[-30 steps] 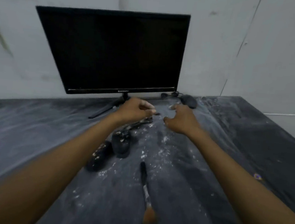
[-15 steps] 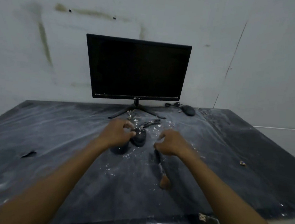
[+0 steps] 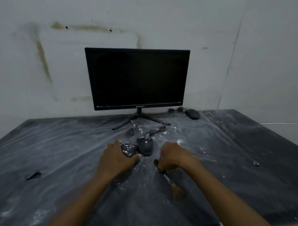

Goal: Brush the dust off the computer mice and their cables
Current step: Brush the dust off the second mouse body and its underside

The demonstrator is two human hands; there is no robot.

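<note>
Two dust-speckled black computer mice lie side by side at the centre of the dark, powder-streaked surface [image 3: 51,149]: the left mouse [image 3: 128,149] and the right mouse [image 3: 144,145], long axes pointing toward 12 o'clock, with their dusty cables [image 3: 154,131] bundled beyond. The left mouse is touched by the relaxed, spread fingers of the left hand [image 3: 117,159]. A dark-handled brush with tan bristles [image 3: 171,184], bristles toward 5 o'clock, is gripped by the right hand [image 3: 173,156]. At 12 o'clock stands a black monitor [image 3: 135,79]; a third black mouse [image 3: 192,114] lies at 1 o'clock.

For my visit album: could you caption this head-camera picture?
Right hand grips a brush; left hand touches a dusty mouse before a dark monitor.
</note>
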